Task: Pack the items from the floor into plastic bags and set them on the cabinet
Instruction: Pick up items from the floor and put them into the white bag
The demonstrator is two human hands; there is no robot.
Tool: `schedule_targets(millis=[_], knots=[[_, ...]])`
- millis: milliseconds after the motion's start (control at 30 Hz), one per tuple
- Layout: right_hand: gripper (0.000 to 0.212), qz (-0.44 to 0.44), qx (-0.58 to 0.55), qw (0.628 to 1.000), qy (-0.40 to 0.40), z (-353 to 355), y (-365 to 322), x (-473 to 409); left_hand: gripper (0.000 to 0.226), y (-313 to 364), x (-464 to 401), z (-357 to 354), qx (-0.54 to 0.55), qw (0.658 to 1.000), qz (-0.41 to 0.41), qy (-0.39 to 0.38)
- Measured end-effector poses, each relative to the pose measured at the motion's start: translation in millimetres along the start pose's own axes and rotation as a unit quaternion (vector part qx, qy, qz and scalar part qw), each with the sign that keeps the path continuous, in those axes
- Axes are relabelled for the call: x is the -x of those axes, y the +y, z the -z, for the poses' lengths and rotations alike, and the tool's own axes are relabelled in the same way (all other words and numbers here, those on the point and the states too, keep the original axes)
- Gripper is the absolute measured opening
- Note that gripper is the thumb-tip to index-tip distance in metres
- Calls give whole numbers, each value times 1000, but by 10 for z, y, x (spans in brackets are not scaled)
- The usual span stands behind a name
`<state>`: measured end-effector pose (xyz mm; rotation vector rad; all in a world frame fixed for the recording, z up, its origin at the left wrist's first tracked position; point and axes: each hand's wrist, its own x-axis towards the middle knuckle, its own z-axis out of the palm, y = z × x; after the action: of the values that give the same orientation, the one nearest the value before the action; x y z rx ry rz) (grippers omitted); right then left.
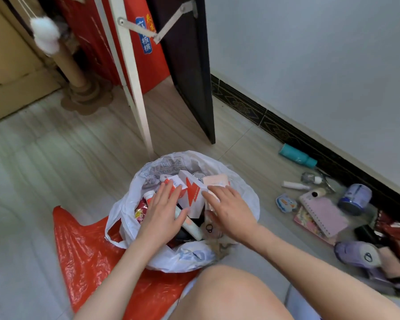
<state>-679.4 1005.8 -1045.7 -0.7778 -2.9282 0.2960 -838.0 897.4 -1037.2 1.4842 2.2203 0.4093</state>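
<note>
Head view: both my hands, left [163, 210] and right [229, 210], lie flat and unclenched on boxes in the white bag [245, 204], grasping nothing. Leftover pile, notebook [326, 214] included, lies on the floor right of bag; right hand nearer. Red bag [83, 250] underneath.

Pale tiled floor [56, 158], white wall [321, 54]

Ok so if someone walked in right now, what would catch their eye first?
Probably the open white plastic bag in the middle of the floor, stuffed with boxes and tubes, with the left hand and right hand pressing flat on its contents. A crumpled red plastic bag lies under it, and unpacked clutter, including a teal bottle and a lilac spiral notebook, sits along the right wall.
</note>
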Motion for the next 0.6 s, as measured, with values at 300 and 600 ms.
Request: schedule_targets(millis=[300, 600], knots=[[50, -81, 101, 990, -62, 737, 1540, 366, 72, 950, -896, -204, -34, 981, -190, -31], [36, -280, 28, 954, -100, 273, 2935, 949, 56, 1760, -2085, -1325, -129, 942, -275, -143]])
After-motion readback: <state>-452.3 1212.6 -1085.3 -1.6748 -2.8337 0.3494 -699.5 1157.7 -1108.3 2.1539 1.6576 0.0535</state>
